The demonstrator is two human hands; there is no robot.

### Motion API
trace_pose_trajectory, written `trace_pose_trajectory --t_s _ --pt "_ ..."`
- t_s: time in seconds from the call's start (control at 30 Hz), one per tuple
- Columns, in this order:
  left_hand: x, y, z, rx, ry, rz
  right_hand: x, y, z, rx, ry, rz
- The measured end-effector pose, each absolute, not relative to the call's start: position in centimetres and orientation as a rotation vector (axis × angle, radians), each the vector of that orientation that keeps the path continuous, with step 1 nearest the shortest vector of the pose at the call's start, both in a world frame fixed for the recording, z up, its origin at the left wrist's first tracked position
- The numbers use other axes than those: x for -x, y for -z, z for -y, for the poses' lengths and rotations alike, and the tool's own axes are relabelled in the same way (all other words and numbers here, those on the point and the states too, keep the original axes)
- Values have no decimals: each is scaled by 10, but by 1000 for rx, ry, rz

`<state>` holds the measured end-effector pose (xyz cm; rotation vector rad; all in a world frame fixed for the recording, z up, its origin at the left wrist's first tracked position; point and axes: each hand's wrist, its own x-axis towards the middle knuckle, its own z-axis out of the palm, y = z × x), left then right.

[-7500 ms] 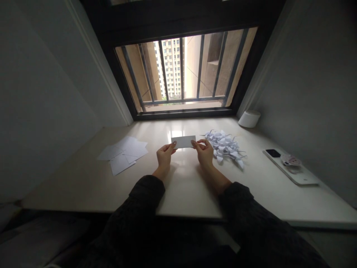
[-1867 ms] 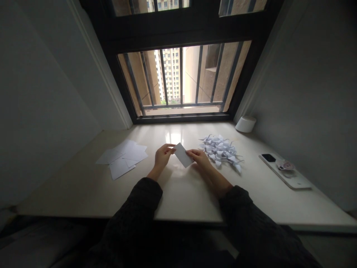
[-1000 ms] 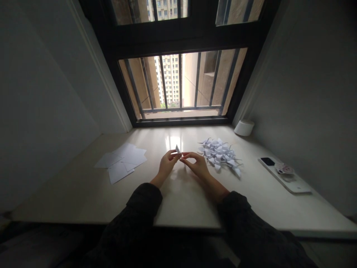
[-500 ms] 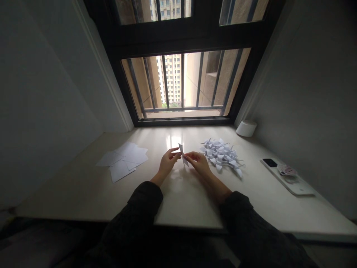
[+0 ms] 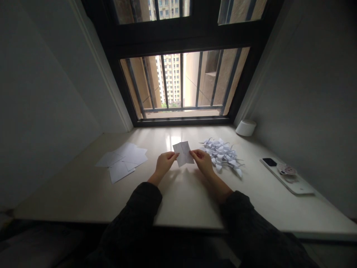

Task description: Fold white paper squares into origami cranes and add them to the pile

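Observation:
A small white sheet of paper (image 5: 184,153) with crease lines is held up above the sill, its face turned toward me. My left hand (image 5: 165,163) pinches its left edge between thumb and fingers. On the opposite edge, my right hand (image 5: 203,160) grips the sheet the same way. Just beyond my right hand lies a heap of folded white paper pieces (image 5: 221,152) with pointed tips, which look like paper cranes. Several flat white paper sheets (image 5: 122,170) overlap one another to the left of my left hand.
The pale windowsill (image 5: 189,204) serves as the work surface, with its front edge close to me. A phone (image 5: 287,176) with a round grip lies at the right. Near the right wall stands a white cylindrical object (image 5: 245,127). A barred window (image 5: 184,121) closes off the back.
The paper has turned from nearly edge-on to face me and is opened wider. My hands have moved slightly apart, and my left hand now pinches its left edge.

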<state>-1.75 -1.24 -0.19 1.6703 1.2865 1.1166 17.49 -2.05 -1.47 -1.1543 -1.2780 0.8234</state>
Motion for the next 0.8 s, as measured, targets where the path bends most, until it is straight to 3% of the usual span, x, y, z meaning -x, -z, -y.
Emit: trace_pose_trajectory --t_s 0.23,0.8 --pt "31 -6 6 -1611 -930 -1269 -185 16 16 1242 -778 1203" --pt "50 -9 -4 -988 -974 -1147 -184 4 20 845 -1279 1276"
